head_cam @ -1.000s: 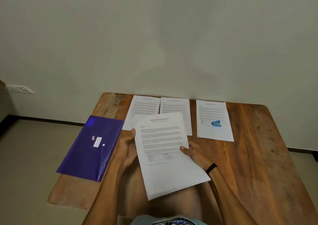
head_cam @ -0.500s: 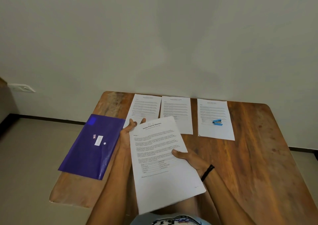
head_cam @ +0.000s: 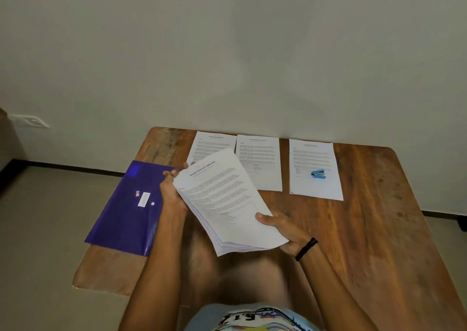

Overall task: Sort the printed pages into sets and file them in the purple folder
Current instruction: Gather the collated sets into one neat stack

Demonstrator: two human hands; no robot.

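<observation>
I hold a stack of printed pages (head_cam: 227,199) above the table, tilted, its top sheet headed "Sample Financial Statement". My left hand (head_cam: 171,194) grips the stack's upper left edge. My right hand (head_cam: 280,229) grips its lower right corner, thumb on top. Three separate printed pages lie in a row at the table's far edge: a left page (head_cam: 212,143) partly hidden by the stack, a middle page (head_cam: 260,161) and a right page (head_cam: 314,171). The purple folder (head_cam: 126,206) lies closed at the table's left, overhanging its edge.
A small blue stapler (head_cam: 319,174) rests on the right page. The wooden table (head_cam: 379,217) stands against a pale wall, with bare wood to the right. A wall socket (head_cam: 29,120) sits low at the left, above the floor.
The stack has turned clockwise and tilted, showing its layered edges. My left hand slid up to the top left edge and my right hand down to the lower right corner.
</observation>
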